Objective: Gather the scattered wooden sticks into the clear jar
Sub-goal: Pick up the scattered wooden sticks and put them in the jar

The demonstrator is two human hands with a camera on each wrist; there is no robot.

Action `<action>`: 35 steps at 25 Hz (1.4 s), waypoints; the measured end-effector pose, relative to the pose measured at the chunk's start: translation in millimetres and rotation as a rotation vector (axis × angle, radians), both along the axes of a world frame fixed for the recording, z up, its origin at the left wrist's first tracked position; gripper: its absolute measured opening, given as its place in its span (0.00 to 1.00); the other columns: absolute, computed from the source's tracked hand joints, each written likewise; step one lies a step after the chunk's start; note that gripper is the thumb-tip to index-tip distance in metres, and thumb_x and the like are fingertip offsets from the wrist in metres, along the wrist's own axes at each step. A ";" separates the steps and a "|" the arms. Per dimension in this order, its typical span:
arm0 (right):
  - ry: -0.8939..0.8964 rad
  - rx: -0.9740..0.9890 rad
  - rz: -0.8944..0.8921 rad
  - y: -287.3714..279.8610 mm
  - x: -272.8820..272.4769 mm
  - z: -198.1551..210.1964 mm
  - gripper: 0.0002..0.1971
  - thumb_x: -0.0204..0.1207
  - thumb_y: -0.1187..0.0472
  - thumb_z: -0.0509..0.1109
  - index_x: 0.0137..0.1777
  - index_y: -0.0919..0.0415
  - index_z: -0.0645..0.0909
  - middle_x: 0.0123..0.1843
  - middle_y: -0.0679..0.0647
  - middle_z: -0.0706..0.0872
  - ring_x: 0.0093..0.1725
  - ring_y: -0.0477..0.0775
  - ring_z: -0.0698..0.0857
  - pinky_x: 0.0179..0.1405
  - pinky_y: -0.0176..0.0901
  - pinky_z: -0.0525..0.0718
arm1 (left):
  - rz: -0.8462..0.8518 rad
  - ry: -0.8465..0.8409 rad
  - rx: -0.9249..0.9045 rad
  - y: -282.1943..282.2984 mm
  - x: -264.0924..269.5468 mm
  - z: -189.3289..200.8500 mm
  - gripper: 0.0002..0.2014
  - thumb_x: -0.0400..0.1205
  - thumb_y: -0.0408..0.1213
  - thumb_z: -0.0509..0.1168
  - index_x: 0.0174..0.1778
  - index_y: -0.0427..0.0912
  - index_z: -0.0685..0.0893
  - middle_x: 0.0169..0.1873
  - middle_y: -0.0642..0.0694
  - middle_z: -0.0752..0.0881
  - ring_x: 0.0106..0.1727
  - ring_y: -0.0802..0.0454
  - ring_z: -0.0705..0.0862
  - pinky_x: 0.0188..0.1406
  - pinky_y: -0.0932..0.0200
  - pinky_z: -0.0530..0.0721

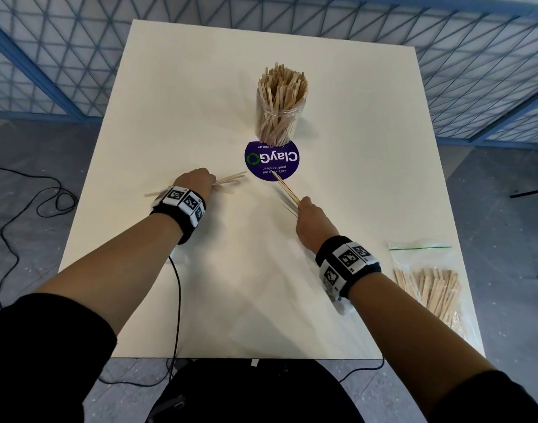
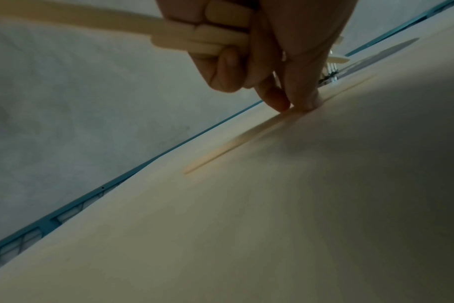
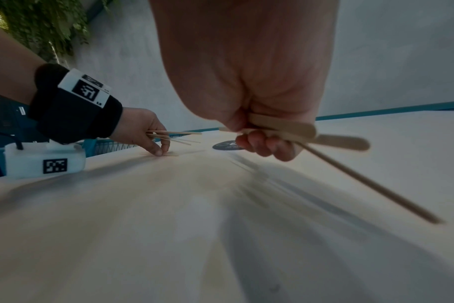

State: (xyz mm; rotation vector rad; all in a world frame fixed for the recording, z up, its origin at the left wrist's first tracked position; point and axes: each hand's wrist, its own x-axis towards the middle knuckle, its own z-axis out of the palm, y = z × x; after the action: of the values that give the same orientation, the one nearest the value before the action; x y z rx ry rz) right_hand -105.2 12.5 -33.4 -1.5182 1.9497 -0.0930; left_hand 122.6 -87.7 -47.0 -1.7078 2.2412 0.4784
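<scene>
Two hands are at work on my white table point(image 1: 200, 87). On the left side, my left hand point(image 1: 194, 181) is curled round a bunch of wooden sticks point(image 2: 194, 39), and two fingertips point(image 2: 280, 102) press one more flat stick point(image 2: 233, 143) down on the table top. In the middle and farther back stands the clear jar point(image 1: 278, 117), upright and packed full of sticks that poke out of its open top. Just in front of the jar lies a round purple sticker point(image 1: 272, 161). My right hand point(image 1: 312, 218) is closed tight on a few sticks point(image 3: 324, 139), and their far ends reach over the sticker's edge. Way over on the right, near the table's edge, lies a clear zip bag point(image 1: 426, 282) with more sticks inside.
</scene>
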 end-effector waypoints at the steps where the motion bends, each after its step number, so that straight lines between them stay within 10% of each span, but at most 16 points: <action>1: -0.011 0.006 -0.013 -1.0 -0.4 -0.3 0.05 0.79 0.71 0.49 0.47 0.61 0.60 0.45 0.66 0.81 0.37 0.62 0.75 0.37 0.49 0.71 | -0.001 -0.020 -0.011 1.1 -2.1 0.6 0.11 0.84 0.34 0.56 0.55 0.34 0.80 0.54 0.35 0.81 0.53 0.36 0.82 0.51 0.47 0.79; 5: -0.067 -0.002 -0.048 -5.2 -3.3 0.7 0.04 0.79 0.70 0.49 0.47 0.61 0.61 0.35 0.57 0.76 0.35 0.62 0.76 0.34 0.49 0.71 | 0.125 0.121 0.046 1.5 -28.1 17.4 0.11 0.86 0.35 0.51 0.59 0.33 0.72 0.51 0.31 0.84 0.43 0.36 0.81 0.39 0.49 0.74; 11: -0.216 -0.131 -0.172 -38.0 -13.5 23.8 0.06 0.81 0.68 0.51 0.48 0.66 0.70 0.40 0.58 0.77 0.39 0.60 0.74 0.39 0.46 0.69 | 0.335 0.544 0.033 -22.8 -85.6 67.6 0.14 0.86 0.34 0.51 0.62 0.28 0.71 0.50 0.30 0.84 0.50 0.32 0.83 0.49 0.46 0.79; 14: -0.315 -0.239 -0.239 -68.4 -19.6 49.7 0.14 0.83 0.63 0.52 0.34 0.57 0.63 0.31 0.51 0.73 0.32 0.57 0.71 0.33 0.45 0.67 | 0.595 0.968 0.181 -45.8 -106.7 93.4 0.13 0.86 0.38 0.50 0.53 0.33 0.76 0.35 0.41 0.76 0.29 0.43 0.73 0.27 0.58 0.70; 18: -0.569 -0.398 -0.332 -112.2 -24.6 80.3 0.09 0.83 0.66 0.50 0.44 0.61 0.70 0.32 0.48 0.71 0.31 0.46 0.70 0.35 0.42 0.68 | 0.866 1.395 0.440 -75.9 -116.3 128.9 0.22 0.87 0.49 0.45 0.35 0.46 0.78 0.22 0.52 0.64 0.13 0.59 0.59 0.15 0.75 0.55; 24: -0.810 -0.450 -0.411 -166.6 -31.6 119.2 0.16 0.81 0.71 0.48 0.36 0.53 0.67 0.33 0.50 0.70 0.30 0.48 0.69 0.33 0.38 0.71 | 0.749 1.543 0.320 -114.9 -129.9 135.2 0.17 0.85 0.25 0.45 0.36 0.45 0.71 0.28 0.49 0.67 0.20 0.57 0.65 0.18 0.65 0.63; 35: -1.115 -0.574 -0.411 -208.3 -25.6 121.1 0.16 0.84 0.73 0.48 0.40 0.55 0.70 0.36 0.52 0.74 0.35 0.48 0.74 0.39 0.34 0.77 | 0.715 1.615 0.059 -144.7 -137.0 118.0 0.17 0.89 0.39 0.42 0.47 0.58 0.75 0.28 0.51 0.69 0.27 0.58 0.64 0.26 0.64 0.65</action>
State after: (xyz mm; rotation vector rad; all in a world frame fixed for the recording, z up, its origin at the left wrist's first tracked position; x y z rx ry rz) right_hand -130.9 -195.8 87.6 -0.9382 1.2664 -1.4359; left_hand -14.4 -232.3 71.0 -2.3925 1.9382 2.8248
